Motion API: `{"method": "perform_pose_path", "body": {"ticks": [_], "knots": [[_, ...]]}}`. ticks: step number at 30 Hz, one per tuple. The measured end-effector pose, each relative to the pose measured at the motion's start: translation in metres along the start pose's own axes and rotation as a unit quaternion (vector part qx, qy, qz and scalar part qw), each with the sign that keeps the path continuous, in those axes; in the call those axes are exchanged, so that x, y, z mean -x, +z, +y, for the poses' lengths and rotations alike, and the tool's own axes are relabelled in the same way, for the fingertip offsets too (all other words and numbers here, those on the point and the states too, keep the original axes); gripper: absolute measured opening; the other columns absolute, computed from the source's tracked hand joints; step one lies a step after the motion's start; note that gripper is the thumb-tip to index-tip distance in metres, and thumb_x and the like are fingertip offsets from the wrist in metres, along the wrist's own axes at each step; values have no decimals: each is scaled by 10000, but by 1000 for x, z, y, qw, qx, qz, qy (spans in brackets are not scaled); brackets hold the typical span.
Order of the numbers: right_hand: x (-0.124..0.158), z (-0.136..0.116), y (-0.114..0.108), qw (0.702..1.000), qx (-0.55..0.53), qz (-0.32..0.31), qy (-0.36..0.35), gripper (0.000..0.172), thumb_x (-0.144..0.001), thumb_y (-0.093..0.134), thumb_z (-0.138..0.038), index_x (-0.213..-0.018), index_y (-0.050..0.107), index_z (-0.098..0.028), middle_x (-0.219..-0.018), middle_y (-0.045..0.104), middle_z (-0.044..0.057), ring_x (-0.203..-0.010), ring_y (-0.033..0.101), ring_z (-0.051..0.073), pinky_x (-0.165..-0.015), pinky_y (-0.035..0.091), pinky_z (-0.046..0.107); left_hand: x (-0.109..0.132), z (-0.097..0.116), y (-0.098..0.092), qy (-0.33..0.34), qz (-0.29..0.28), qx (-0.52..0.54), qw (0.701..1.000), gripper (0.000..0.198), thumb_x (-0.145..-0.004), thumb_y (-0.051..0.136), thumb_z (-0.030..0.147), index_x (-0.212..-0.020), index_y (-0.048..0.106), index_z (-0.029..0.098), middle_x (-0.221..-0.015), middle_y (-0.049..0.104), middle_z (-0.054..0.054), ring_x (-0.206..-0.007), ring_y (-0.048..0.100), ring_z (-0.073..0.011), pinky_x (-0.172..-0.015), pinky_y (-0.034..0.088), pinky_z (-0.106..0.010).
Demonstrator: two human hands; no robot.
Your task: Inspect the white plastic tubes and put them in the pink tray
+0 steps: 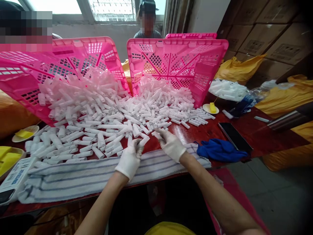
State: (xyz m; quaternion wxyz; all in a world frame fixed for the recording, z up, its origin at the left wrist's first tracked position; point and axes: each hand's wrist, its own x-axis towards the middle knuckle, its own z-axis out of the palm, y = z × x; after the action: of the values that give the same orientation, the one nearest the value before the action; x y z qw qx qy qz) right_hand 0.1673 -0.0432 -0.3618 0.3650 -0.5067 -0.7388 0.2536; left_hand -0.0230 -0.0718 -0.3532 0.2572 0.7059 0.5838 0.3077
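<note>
My left hand [129, 160], in a white glove, is closed around a short white tube [144, 140] that points up and to the right. Just across from it, my right hand [173, 145], gloved too, pinches a small white piece [155, 134] that looks like another tube. Both hands are over the front of the table, above a striped towel [80, 178]. A large heap of white tubes [97, 114] spreads beyond them, many loose near my left hand.
Two pink crates [168, 41] lie tipped towards me behind the heap. A blue cloth [220, 150] and a phone [234, 137] are at the right, near a bowl of tubes [228, 89]. Yellow pieces [9, 160] sit at the left. A person [148, 32] is across the table.
</note>
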Motion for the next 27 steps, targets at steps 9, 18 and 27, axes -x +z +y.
{"method": "perform_pose_path", "body": {"ticks": [9,18,27], "knots": [[5,-30,-30,892,-389,203,104,333,-619,667,-229,-823,405,-221,-746,505,-42,-611,497,82,-570,436,203,20,39,26,-71,-83,298,948,327,-839,501,446,-1005,531,166,-843,559,-45,-687,506,-122,-577,406,-219],[18,-35,-22,894,-417,98,130,279,-724,631,-413,-832,506,-189,-712,543,-13,-556,465,85,-478,374,207,18,48,25,-183,-254,583,750,421,-840,453,541,-863,499,123,-560,256,79,-418,153,-21,-393,115,-176],[28,-33,-31,941,-333,30,41,225,-822,563,-389,-784,586,-169,-873,567,37,-764,537,126,-661,440,243,19,63,22,-222,-312,604,699,437,-816,465,575,-769,494,141,-510,158,107,-394,91,-21,-369,129,-163]]}}
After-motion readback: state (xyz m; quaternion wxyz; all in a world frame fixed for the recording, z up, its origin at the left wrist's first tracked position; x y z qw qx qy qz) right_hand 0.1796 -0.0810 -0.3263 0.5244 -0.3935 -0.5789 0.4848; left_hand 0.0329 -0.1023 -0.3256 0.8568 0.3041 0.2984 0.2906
